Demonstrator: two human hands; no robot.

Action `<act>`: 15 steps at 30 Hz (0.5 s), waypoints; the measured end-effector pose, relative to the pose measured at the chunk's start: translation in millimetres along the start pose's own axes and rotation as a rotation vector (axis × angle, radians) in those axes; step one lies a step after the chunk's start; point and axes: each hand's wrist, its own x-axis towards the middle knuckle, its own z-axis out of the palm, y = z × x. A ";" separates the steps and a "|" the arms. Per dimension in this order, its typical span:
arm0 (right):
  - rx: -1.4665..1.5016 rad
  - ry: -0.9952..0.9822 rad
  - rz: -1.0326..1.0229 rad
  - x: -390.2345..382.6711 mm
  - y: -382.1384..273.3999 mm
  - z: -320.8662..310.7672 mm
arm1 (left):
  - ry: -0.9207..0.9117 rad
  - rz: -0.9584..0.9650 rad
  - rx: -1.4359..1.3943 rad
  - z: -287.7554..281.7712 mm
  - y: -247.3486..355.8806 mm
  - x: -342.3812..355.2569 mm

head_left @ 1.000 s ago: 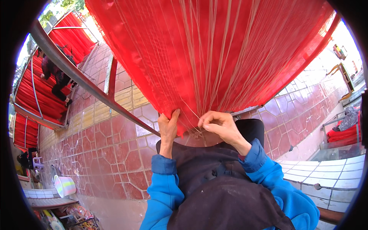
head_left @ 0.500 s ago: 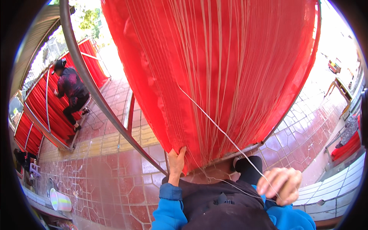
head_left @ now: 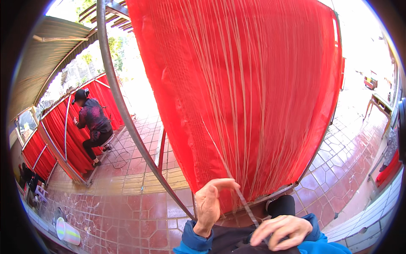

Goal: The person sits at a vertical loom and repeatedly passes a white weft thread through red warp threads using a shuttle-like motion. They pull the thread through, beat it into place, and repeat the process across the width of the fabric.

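A red fabric panel [head_left: 253, 106] hangs from a metal frame before me, with many long pale threads running down it. A longer pale strand [head_left: 244, 201] slants from the panel toward my lap. My left hand [head_left: 207, 205] is at the lower left of the panel, forefinger stretched across to touch that strand, thumb raised. My right hand [head_left: 281, 233] is lower right over my dark apron, its fingers curled loosely over the strand's lower part, partly hiding it.
At left a person [head_left: 95, 118] in dark clothes sits on a stool facing other red panels [head_left: 55, 131]. A curved metal tube [head_left: 127, 118] runs beside my panel. A pastel bucket [head_left: 72, 235] is at lower left, a small table [head_left: 378, 103] at right, on tiled paving [head_left: 135, 211].
The view has tilted up. My left hand has left the fabric's corner and reached across to the strand. My right hand moved from the panel down toward my lap, drawing the strand.
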 end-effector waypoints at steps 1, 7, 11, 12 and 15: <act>-0.055 0.004 0.084 -1.1 5.1 3.6 | -0.058 -0.018 -0.039 8.4 9.5 -0.3; -0.172 0.347 0.495 5.5 27.4 -3.1 | -0.164 -0.003 0.024 32.2 37.8 -13.6; 0.078 0.569 0.437 36.4 19.8 -34.3 | -0.289 0.093 0.248 38.5 35.1 -24.8; 0.150 0.573 0.353 48.9 19.5 -38.6 | -0.288 0.136 0.289 42.0 29.8 -24.9; 0.417 0.565 0.371 81.9 16.6 -45.5 | -0.259 0.109 0.379 42.5 20.3 -28.9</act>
